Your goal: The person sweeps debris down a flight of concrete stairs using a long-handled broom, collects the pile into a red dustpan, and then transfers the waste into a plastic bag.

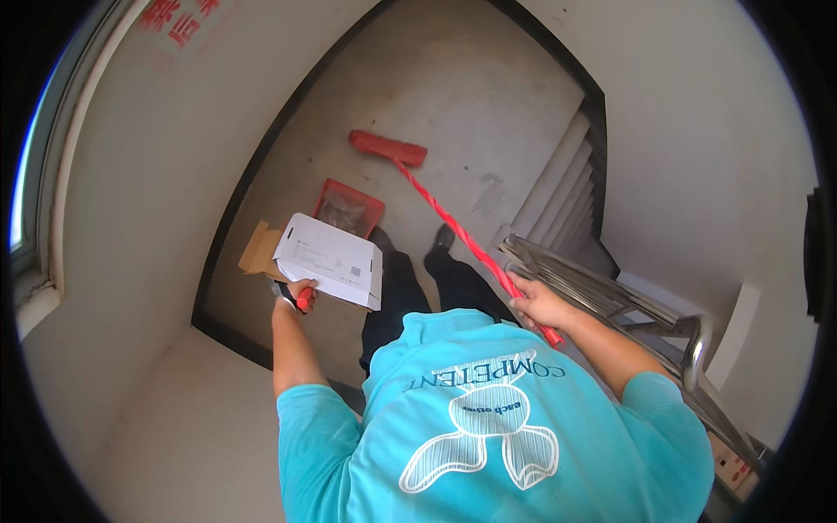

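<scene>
My right hand is wrapped round the upper part of the red handle of a broom. Its red head rests on the floor ahead of my feet. Closed round a red handle end, my left hand also supports the lower left corner of a flat white box. A brown cardboard piece sticks out at the box's left side. Beyond the box lies a red dustpan with greyish debris in it. The box hides the stretch between the dustpan and the red handle end.
Stairs go down on the right, beside a metal railing close to my right arm. Grey floor stretches ahead, bordered by dark skirting. White walls stand on both sides, with a window at the far left.
</scene>
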Tool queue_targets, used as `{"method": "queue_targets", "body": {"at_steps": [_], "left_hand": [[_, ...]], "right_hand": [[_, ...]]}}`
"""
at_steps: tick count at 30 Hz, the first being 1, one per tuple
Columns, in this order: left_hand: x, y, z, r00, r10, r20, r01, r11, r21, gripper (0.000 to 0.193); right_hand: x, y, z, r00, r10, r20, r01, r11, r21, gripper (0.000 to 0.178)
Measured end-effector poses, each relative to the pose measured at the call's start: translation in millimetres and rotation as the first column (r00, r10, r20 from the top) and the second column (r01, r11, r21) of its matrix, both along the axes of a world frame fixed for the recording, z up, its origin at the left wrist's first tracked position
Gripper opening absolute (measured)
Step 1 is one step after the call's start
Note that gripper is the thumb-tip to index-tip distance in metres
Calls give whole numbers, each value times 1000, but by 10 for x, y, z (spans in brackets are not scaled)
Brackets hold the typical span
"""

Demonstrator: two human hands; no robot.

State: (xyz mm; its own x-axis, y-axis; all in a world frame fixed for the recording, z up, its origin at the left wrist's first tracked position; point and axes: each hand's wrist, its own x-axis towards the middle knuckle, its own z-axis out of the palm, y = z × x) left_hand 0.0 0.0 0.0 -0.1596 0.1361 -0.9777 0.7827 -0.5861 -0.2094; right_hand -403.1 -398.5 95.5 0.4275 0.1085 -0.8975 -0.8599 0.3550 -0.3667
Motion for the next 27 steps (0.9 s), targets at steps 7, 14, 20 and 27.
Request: {"method": "queue_targets", "body": {"at_steps": [7,14,20,27], "left_hand": [[-88,34,33,999,27,47,-28,1000,6,20],[-337,7,201,983,184,14,-183,981,-57,17],[-366,-85,288,967,243,78,-235,967,-98,20],[-294,97,246,969,228,99,-223,973,-64,18]], "right_hand": [[-203,-230,355,939,-333,-86,340,861,378,57],[441,-215,-610,864,429,265,-218,791,-572,61],[804,-6,-787,779,620,94,-451,658,-603,62],[-149,-292,383,994,67,81,-68,998,11,56]]}}
